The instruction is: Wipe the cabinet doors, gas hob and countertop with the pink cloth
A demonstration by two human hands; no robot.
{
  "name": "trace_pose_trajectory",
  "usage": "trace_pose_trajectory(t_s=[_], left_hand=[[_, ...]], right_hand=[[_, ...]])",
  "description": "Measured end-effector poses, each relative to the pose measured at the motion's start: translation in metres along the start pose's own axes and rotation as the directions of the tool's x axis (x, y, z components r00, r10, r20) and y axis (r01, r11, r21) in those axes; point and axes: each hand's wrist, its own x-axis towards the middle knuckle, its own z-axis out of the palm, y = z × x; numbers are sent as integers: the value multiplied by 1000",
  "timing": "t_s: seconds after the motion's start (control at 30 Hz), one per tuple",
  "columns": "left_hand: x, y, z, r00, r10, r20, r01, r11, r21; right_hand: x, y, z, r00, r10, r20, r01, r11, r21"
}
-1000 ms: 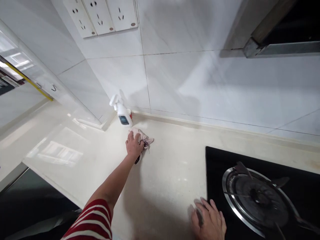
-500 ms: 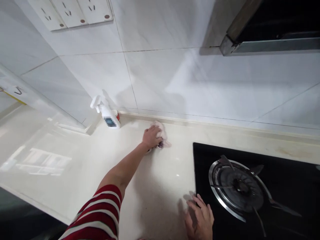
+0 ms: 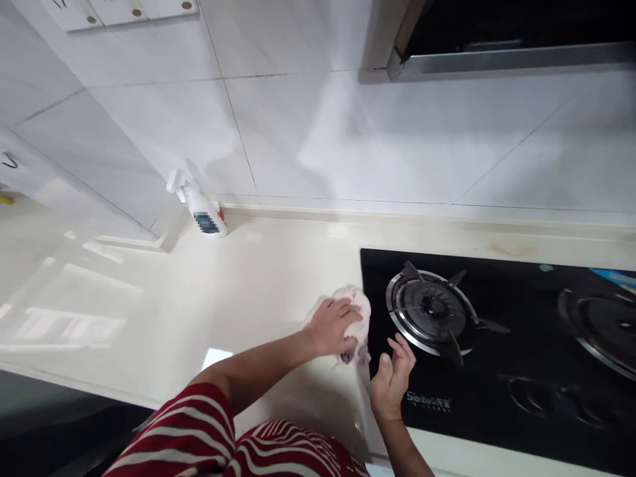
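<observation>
My left hand (image 3: pixel 334 326) presses a crumpled pale pink cloth (image 3: pixel 360 317) onto the cream countertop (image 3: pixel 268 285), its fingers curved over the cloth. A dark purple patch shows on the cloth below the thumb. The cloth lies right along the left edge of the black gas hob (image 3: pixel 477 397). Just to the right, my right hand (image 3: pixel 392 379) hovers near that edge with nothing in it, fingers loosely bent and thumb apart. A burner (image 3: pixel 434 306) sits beyond the right hand's fingertips.
A white spray bottle (image 3: pixel 201 211) stands by the wall at the back left, with a small container partly behind it. A range hood (image 3: pixel 497 61) juts out at upper right. A second burner (image 3: pixel 611 324) lies at the right. Brownish stains mark the counter behind the hob.
My left hand has brought the cloth from near the back wall forward and right to the hob's edge. My right hand has lifted and turned, palm more sideways. The view has shifted right.
</observation>
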Motion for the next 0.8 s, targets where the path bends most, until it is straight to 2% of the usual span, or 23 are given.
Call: trace_pose_trajectory(t_s=[0.1, 0.2, 0.27, 0.37, 0.43, 0.5, 0.53, 0.6, 0.67, 0.73, 0.8], left_hand=[[-54, 37, 13, 992, 99, 77, -99, 995, -2], [-98, 61, 24, 973, 178, 149, -176, 984, -30], [-120, 65, 27, 960, 222, 168, -218, 975, -43], [-137, 54, 25, 958, 236, 160, -238, 971, -13], [-134, 36, 19, 983, 148, 110, -154, 987, 50], [-116, 13, 9, 999, -33, 7, 32, 992, 121], [-104, 0, 2, 990, -131, -53, 138, 980, 145], [-78, -26, -12, 947, -282, -153, 306, 937, 168], [-62, -48, -27, 906, -362, -220, 402, 899, 172], [-65, -64, -40, 865, -423, -269, 475, 863, 171], [-89, -72, -49, 814, -489, -312, 555, 814, 171]], right_hand=[[-1, 2, 0, 998, 46, -53, -43, 997, 58], [-1, 5, -2, 997, 64, -35, -62, 997, 48], [-2, 8, -4, 999, 37, -3, -37, 999, 34], [-3, 12, -4, 1000, 9, 10, -9, 1000, 6], [-2, 13, -4, 1000, -9, 23, 10, 1000, -22], [-1, 13, -4, 997, -41, 61, 43, 998, -47], [0, 14, -3, 995, -55, 83, 60, 997, -58], [1, 15, -3, 990, -74, 121, 83, 993, -78], [2, 17, -2, 986, -76, 150, 92, 990, -103], [2, 20, -2, 983, -77, 165, 97, 988, -119], [2, 21, -2, 981, -88, 171, 111, 985, -129]])
